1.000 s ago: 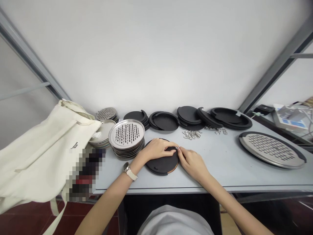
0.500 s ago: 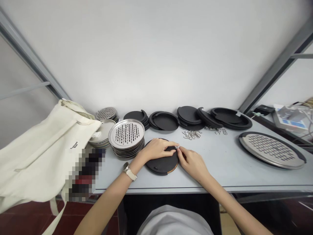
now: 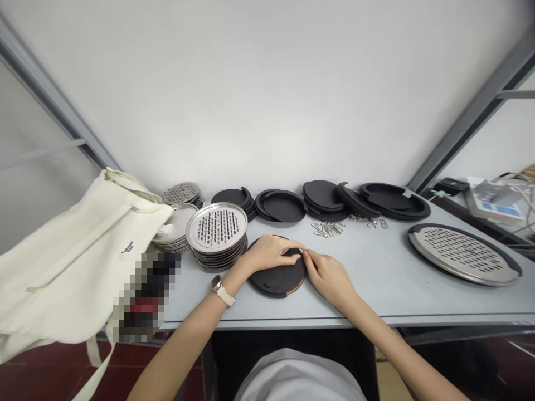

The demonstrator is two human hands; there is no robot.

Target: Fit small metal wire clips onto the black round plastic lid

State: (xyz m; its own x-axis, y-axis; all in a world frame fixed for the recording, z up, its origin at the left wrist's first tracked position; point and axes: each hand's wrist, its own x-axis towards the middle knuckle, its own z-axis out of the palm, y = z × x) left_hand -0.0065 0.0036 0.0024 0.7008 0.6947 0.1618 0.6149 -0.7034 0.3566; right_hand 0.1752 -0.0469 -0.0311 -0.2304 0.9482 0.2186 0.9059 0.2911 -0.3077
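A round black disc [image 3: 278,278] with an orange-brown strip on its near right edge lies flat on the grey table [image 3: 359,267]. My left hand [image 3: 271,253] rests over its far side, thumb and forefinger closed near the disc's upper right rim. At that same rim my right hand [image 3: 328,275] pinches with its fingertips, touching the left forefinger. Whatever is between the fingertips is too small and hidden to make out. Just left of the disc stands a stack of round metal grater plates [image 3: 217,227].
Behind lie black round trays [image 3: 284,206], more black rings [image 3: 395,200] and metal hooks [image 3: 328,229]. A large grater plate in a black rim [image 3: 466,255] sits at right. A cream bag [image 3: 83,262] covers the table's left end, near plain metal plates [image 3: 179,223].
The right fingertips have closed in on the disc's rim, and the small pale piece seen between the hands before is now mostly hidden.
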